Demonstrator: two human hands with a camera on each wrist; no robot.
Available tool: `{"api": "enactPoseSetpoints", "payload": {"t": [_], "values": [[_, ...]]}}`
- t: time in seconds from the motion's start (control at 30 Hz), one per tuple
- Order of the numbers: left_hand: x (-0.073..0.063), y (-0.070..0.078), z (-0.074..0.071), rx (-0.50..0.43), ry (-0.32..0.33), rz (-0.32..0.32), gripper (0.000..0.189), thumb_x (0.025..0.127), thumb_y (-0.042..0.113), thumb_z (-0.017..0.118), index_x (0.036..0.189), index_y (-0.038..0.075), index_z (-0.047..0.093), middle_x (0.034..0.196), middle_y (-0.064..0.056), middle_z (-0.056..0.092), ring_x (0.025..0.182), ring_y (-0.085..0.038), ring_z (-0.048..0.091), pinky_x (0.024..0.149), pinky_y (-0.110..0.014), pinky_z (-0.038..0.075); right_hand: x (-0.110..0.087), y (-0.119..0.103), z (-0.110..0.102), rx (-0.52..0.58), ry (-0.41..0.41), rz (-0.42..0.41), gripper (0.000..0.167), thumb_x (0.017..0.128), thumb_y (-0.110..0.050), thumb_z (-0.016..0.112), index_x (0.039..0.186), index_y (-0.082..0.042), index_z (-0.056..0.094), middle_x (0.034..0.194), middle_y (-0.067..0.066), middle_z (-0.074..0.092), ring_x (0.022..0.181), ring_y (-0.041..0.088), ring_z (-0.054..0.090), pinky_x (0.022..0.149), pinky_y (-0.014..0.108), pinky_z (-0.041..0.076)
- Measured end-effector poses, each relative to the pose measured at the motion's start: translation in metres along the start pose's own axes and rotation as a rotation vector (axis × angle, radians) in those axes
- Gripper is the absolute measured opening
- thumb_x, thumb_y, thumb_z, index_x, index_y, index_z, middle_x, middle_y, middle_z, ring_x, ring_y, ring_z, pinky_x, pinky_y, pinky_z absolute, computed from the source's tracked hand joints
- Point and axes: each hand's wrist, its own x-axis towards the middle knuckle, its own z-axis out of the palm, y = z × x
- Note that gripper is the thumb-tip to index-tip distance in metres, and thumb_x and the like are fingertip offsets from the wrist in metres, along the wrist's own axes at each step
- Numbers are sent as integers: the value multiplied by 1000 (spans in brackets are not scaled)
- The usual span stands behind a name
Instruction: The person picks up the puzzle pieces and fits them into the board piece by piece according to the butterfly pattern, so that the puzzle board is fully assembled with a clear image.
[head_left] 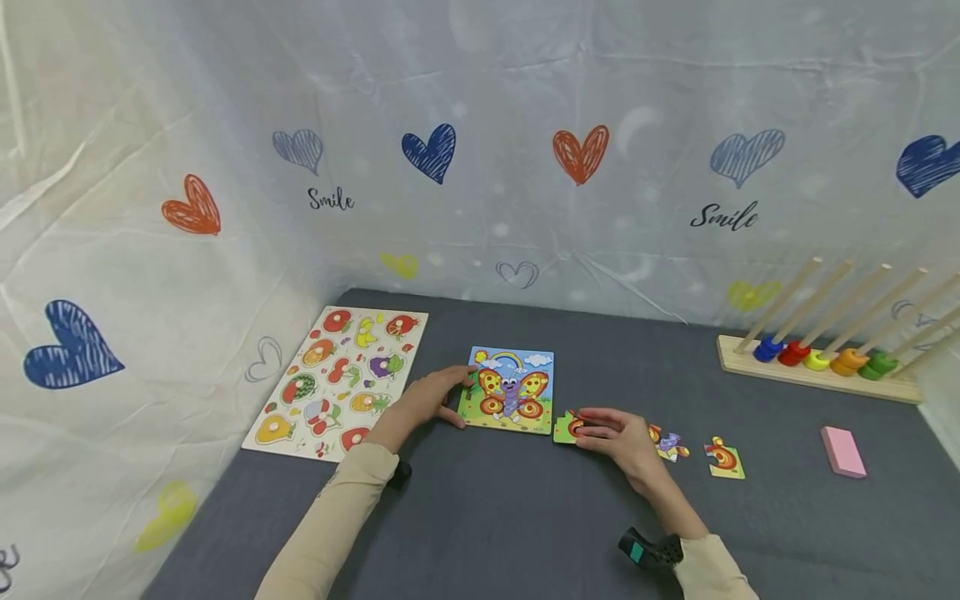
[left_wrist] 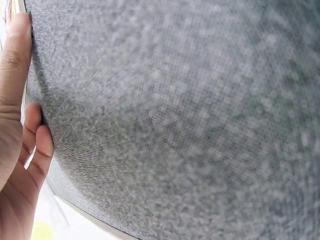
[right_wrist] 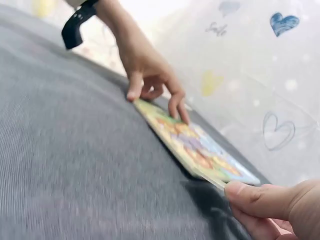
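A butterfly jigsaw puzzle (head_left: 513,396) in its square tray lies on the dark cloth. My left hand (head_left: 432,398) rests on its left side, thumb at the near corner and fingertips on the picture. In the left wrist view that hand's thumb (left_wrist: 15,65) shows at the left edge, beside bare cloth. Just right of the puzzle, my right hand (head_left: 613,436) pinches a green and orange puzzle piece (head_left: 564,428) between thumb and fingers. Its far part is hidden by the fingers. Beyond this hand lie a purple puzzle piece (head_left: 670,444), partly covered, and an orange puzzle piece (head_left: 724,458).
To the left lies a white fruit puzzle board (head_left: 300,414). A wooden peg stand (head_left: 813,373) with coloured rings stands at the back right, and a pink block (head_left: 843,452) lies before it. A white curtain (head_left: 517,100) with printed hearts borders the table behind and at the left.
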Motion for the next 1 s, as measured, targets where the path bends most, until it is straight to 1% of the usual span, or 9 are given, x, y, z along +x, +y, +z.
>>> {"api": "enactPoseSetpoints", "payload": {"t": [0.13, 0.27, 0.37, 0.47, 0.6, 0.7, 0.8, 0.9, 1.0], "values": [[-1, -1, 1, 6, 6, -14, 86, 68, 33, 83, 143, 14, 45, 136, -1, 54, 66, -9, 47, 68, -31, 41, 6, -3, 12, 64, -12, 10, 50, 81, 6, 72, 126, 15, 53, 123, 30, 57, 92, 16, 68, 78, 26, 53], [0, -2, 1, 12, 6, -12, 88, 69, 34, 83, 145, 14, 43, 134, -2, 55, 65, -9, 47, 69, -31, 42, 14, -6, 27, 115, -13, 14, 49, 81, 8, 71, 126, 14, 53, 123, 29, 58, 91, 15, 68, 78, 28, 53], [0, -2, 1, 18, 4, -6, 87, 69, 34, 83, 144, 13, 43, 137, -3, 53, 65, -9, 47, 72, -33, 42, 21, -6, 39, 129, -20, 0, 48, 81, 8, 71, 126, 14, 54, 121, 29, 59, 90, 14, 67, 77, 27, 53], [1, -1, 1, 22, 2, -11, 87, 70, 34, 83, 144, 13, 43, 139, -3, 51, 65, -9, 47, 74, -35, 41, 28, -4, 51, 125, -34, -26, 47, 82, 7, 71, 125, 13, 55, 120, 28, 60, 91, 16, 65, 76, 25, 53], [1, -1, 2, 18, 4, -21, 86, 69, 34, 83, 144, 15, 44, 138, -1, 52, 65, -10, 47, 72, -35, 41, 37, 0, 68, 132, -59, -56, 45, 81, 7, 71, 124, 11, 57, 123, 26, 59, 95, 21, 61, 76, 22, 52], [0, -1, 2, 20, 10, -14, 82, 70, 34, 83, 141, 14, 47, 140, -2, 51, 66, -9, 47, 70, -33, 41, 43, 2, 81, 119, -73, -98, 45, 81, 8, 71, 124, 10, 59, 122, 26, 59, 95, 25, 61, 75, 22, 51], [0, -1, 1, 17, 14, -2, 80, 69, 34, 83, 139, 13, 49, 141, -3, 49, 66, -9, 48, 70, -33, 42, 47, 4, 95, 79, -56, -145, 42, 80, 7, 72, 121, 9, 62, 115, 26, 62, 92, 27, 62, 72, 20, 51], [0, -1, 1, 18, 16, 7, 81, 69, 35, 83, 140, 12, 49, 141, -4, 49, 65, -9, 48, 72, -33, 43, 51, 4, 107, 43, -10, -171, 39, 79, 7, 73, 117, 9, 64, 108, 24, 64, 88, 29, 62, 69, 19, 50], [0, -1, 1, 23, 20, 19, 84, 70, 34, 84, 141, 11, 47, 138, -6, 52, 66, -9, 49, 73, -34, 44, 54, 4, 116, -27, 44, -201, 37, 77, 7, 75, 112, 9, 67, 103, 23, 67, 84, 28, 64, 66, 19, 50]]}}
